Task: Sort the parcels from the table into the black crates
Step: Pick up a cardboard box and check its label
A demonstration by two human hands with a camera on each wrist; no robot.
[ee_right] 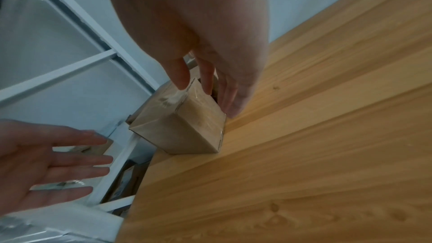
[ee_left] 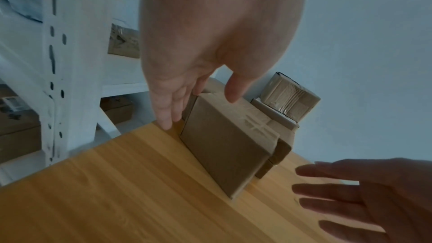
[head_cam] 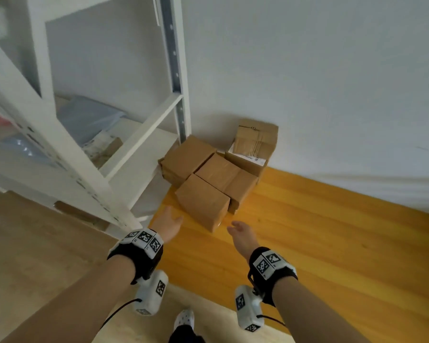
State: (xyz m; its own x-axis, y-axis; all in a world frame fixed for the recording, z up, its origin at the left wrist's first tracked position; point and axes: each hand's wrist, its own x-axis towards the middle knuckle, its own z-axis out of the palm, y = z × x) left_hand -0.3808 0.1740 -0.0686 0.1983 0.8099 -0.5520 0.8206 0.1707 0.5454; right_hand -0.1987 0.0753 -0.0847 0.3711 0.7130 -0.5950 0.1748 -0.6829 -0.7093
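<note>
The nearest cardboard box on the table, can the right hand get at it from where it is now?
Probably yes: the right hand is open beside the nearest box, with only bare table between them.

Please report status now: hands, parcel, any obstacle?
Left hand and right hand open, flanking nearest parcel, not gripping. Parcel on table. Other parcels crowd behind.

Plain pale wall [head_cam: 307, 70] behind; white metal shelving [head_cam: 67, 154] at left, standing on light wood-look floor [head_cam: 35, 243]; soft, dim daylight
</note>
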